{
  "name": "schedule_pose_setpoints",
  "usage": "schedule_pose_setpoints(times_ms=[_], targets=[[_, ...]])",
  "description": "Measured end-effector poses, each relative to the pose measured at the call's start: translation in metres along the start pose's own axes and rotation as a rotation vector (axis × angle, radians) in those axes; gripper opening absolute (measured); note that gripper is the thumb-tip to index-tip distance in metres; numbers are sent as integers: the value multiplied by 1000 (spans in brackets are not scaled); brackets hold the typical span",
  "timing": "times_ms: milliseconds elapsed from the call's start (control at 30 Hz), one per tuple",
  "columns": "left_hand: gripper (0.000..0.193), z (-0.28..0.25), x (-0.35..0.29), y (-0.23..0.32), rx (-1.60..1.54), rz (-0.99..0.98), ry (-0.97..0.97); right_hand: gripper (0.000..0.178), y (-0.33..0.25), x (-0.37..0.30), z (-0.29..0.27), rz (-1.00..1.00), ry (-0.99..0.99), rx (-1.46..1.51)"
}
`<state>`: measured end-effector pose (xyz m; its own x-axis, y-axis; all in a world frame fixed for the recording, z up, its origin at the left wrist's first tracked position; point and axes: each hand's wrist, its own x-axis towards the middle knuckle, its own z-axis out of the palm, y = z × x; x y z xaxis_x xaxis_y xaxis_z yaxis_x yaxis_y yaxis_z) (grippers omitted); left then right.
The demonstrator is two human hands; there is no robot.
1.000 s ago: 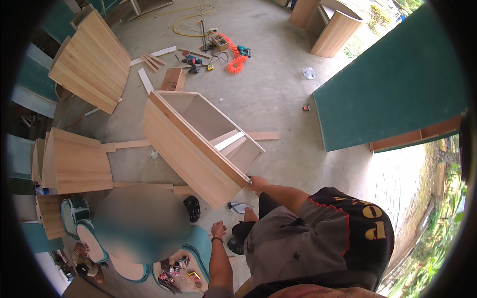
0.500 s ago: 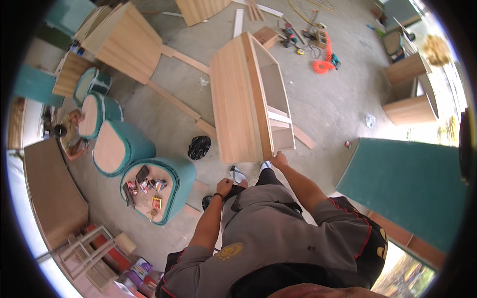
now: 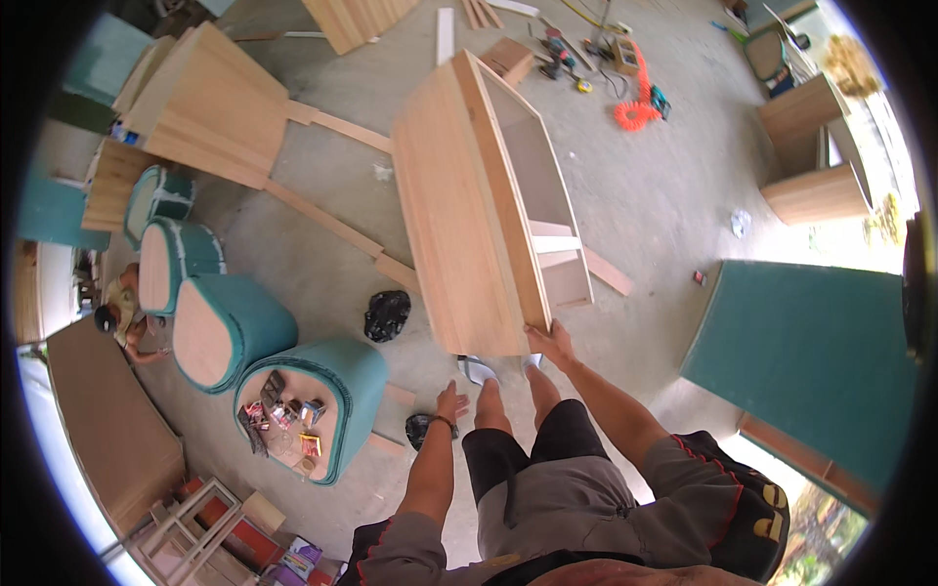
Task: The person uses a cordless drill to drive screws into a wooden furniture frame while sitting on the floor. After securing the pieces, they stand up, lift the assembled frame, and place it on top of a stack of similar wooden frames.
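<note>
One hand, the right hand (image 3: 553, 342), grips the wooden cabinet (image 3: 489, 205) corner, left hand (image 3: 450, 399) open, empty; carcass looks heavy, rigid, best held by edges.

Bare concrete floor (image 3: 674, 195), daylight from right. Teal-edged round units (image 3: 322, 391) at left w/ wood panels (image 3: 210, 98); green board (image 3: 811, 352) right; orange hose (image 3: 635, 107) far.

My concrete floor (image 3: 664, 186) carries a wooden cabinet (image 3: 479, 215) at centre, loose planks (image 3: 332, 220) left of it, a black bag (image 3: 387, 314) below, and an orange coiled hose (image 3: 637, 109) upper right.
</note>
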<state>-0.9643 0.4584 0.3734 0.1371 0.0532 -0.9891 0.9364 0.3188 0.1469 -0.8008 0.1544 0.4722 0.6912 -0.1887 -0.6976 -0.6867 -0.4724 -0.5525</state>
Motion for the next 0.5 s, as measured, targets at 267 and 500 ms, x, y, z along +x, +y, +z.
schedule_pose_setpoints(times_ms=[267,500], targets=[[101,112,46,58,-711,-382,-1,64,-1,5,8,-175,152,186],[62,139,90,81,-807,59,-122,68,2,12,1,-143,9,279]])
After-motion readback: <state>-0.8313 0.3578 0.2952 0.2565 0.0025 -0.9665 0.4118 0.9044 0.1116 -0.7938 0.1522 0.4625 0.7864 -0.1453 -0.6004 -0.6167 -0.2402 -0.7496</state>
